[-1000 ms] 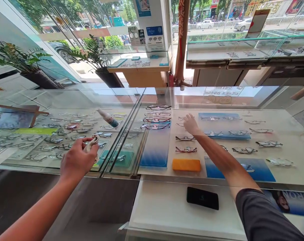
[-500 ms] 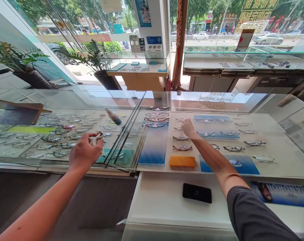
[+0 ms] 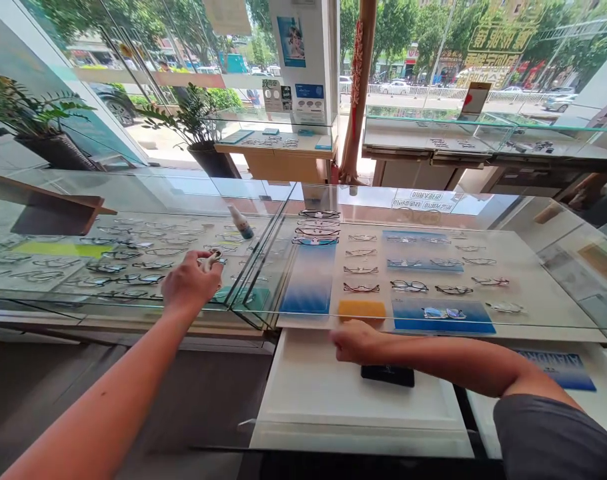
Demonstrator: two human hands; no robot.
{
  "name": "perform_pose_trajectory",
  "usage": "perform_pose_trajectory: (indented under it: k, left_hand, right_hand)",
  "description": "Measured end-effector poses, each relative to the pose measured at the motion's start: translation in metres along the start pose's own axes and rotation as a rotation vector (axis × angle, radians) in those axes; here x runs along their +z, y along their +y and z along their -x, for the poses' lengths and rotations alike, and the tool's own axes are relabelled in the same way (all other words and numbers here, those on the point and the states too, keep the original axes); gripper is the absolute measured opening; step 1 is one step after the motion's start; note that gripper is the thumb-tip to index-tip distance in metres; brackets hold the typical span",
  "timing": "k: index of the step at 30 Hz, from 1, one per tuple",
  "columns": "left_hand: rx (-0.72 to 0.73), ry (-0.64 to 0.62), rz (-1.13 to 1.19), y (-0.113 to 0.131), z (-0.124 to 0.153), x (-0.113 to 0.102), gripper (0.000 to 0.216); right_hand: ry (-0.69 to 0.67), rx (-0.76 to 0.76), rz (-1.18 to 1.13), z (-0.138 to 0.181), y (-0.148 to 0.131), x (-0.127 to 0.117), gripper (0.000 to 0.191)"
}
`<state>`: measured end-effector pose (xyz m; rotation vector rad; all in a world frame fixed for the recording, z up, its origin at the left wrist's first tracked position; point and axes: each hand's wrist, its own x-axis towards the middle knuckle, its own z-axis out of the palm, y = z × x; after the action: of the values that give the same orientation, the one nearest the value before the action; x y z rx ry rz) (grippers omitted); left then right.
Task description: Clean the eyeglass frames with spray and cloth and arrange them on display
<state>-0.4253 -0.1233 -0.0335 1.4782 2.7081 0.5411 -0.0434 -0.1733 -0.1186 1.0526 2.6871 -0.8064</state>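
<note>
My left hand (image 3: pixel 191 283) is closed round a crumpled pale cloth (image 3: pixel 211 260) above the left glass display case. A small bottle (image 3: pixel 241 222) with a white top and darker base stands beyond it. My right hand (image 3: pixel 358 341) is curled at the front of the right case; anything inside its fingers is hidden. Just behind it lies an orange case (image 3: pixel 362 311), and the forearm partly covers a black phone-like object (image 3: pixel 387 375). Eyeglasses (image 3: pixel 361 288) lie in a column inside the right case, with several pairs stacked in a row (image 3: pixel 316 231) beside them.
More glasses (image 3: pixel 408 286) lie on blue mats (image 3: pixel 443 317). An open white drawer (image 3: pixel 303 393) juts out below the right case. A wooden-edged stand (image 3: pixel 43 200) is at the left. Potted plants (image 3: pixel 198 127) and further display counters (image 3: pixel 408 137) stand near the windows.
My right hand has drawn back from the far glasses to the case's front edge. My left hand, with the cloth, has shifted slightly right in view. The view has shifted a little.
</note>
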Motion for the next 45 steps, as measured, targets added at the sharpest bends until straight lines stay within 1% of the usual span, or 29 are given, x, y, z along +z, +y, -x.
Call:
perform_pose_trajectory:
  k: [1, 3, 4, 5, 6, 7, 8, 9, 11, 12, 14, 15, 18, 22, 27, 31, 33, 35, 37, 39, 40, 41, 43, 45]
  left_hand:
    - [0.001, 0.003, 0.003, 0.0, 0.001, 0.0, 0.047]
    - [0.01, 0.007, 0.01, 0.0, 0.002, 0.0, 0.046]
    - [0.014, 0.009, 0.014, 0.0, 0.002, 0.001, 0.046]
    - [0.015, 0.015, 0.017, -0.001, 0.002, 0.002, 0.046]
    - [0.016, 0.022, 0.02, -0.001, 0.002, 0.003, 0.046]
    - [0.017, 0.031, 0.021, -0.001, 0.002, 0.004, 0.046]
    - [0.017, 0.041, 0.021, -0.001, 0.003, 0.005, 0.046]
    - [0.017, 0.048, 0.02, -0.001, 0.003, 0.005, 0.046]
    - [0.022, 0.051, 0.018, 0.0, 0.005, 0.005, 0.047]
    - [0.024, 0.05, 0.017, 0.0, 0.005, 0.005, 0.047]
    - [0.027, 0.042, 0.015, 0.001, 0.006, 0.003, 0.047]
    - [0.027, 0.038, 0.013, 0.002, 0.007, 0.002, 0.046]
    - [0.033, 0.032, 0.015, 0.001, 0.006, 0.002, 0.046]
    - [0.042, 0.033, 0.035, -0.001, 0.005, 0.004, 0.046]
    - [0.036, 0.032, 0.047, -0.001, 0.005, 0.004, 0.045]
    - [0.044, 0.031, 0.05, -0.001, 0.005, 0.003, 0.044]
    - [0.044, 0.029, 0.045, 0.0, 0.006, 0.002, 0.045]
    - [0.044, 0.029, 0.039, 0.0, 0.006, 0.002, 0.045]
    - [0.044, 0.03, 0.036, 0.0, 0.007, 0.002, 0.045]
    - [0.045, 0.034, 0.035, 0.0, 0.007, 0.003, 0.045]
    - [0.044, 0.036, 0.033, 0.0, 0.007, 0.004, 0.045]
    - [0.044, 0.038, 0.03, 0.0, 0.007, 0.005, 0.045]
    - [0.046, 0.042, 0.026, 0.001, 0.007, 0.006, 0.045]
    - [0.045, 0.047, 0.022, 0.001, 0.007, 0.008, 0.045]
  right_hand:
    - [-0.054, -0.034, -0.015, 0.014, -0.018, -0.002, 0.003]
    - [-0.184, -0.151, -0.134, 0.039, -0.05, -0.02, 0.01]
    - [-0.182, -0.183, -0.162, 0.048, -0.062, -0.035, 0.009]
    - [-0.126, -0.205, -0.136, 0.053, -0.071, -0.052, 0.009]
    - [-0.024, -0.215, -0.064, 0.054, -0.077, -0.072, 0.017]
    - [0.09, -0.191, 0.024, 0.05, -0.078, -0.093, 0.028]
    - [0.191, -0.139, 0.104, 0.042, -0.076, -0.113, 0.035]
    - [0.3, -0.103, 0.178, 0.029, -0.069, -0.131, 0.037]
    - [0.497, -0.039, 0.332, -0.003, -0.05, -0.161, 0.031]
    - [0.551, 0.016, 0.394, -0.021, -0.039, -0.171, 0.03]
    - [0.554, 0.1, 0.492, -0.055, -0.018, -0.182, 0.033]
    - [0.546, 0.117, 0.508, -0.069, -0.011, -0.184, 0.034]
    - [0.522, 0.143, 0.53, -0.101, 0.001, -0.182, 0.037]
    - [0.512, 0.186, 0.538, -0.124, 0.005, -0.175, 0.033]
    - [0.528, 0.22, 0.534, -0.137, 0.008, -0.173, 0.029]
    - [0.556, 0.228, 0.534, -0.133, 0.003, -0.171, 0.031]
    - [0.57, 0.213, 0.526, -0.124, -0.006, -0.171, 0.034]
    - [0.579, 0.178, 0.518, -0.107, -0.021, -0.171, 0.038]
    - [0.589, 0.105, 0.502, -0.081, -0.043, -0.168, 0.042]
    - [0.624, -0.028, 0.44, -0.047, -0.069, -0.158, 0.044]
    - [0.631, -0.116, 0.383, -0.028, -0.082, -0.15, 0.044]
    - [0.598, -0.196, 0.329, -0.01, -0.094, -0.139, 0.042]
    - [0.485, -0.317, 0.241, 0.021, -0.112, -0.112, 0.036]
    - [0.361, -0.392, 0.209, 0.039, -0.117, -0.079, 0.031]
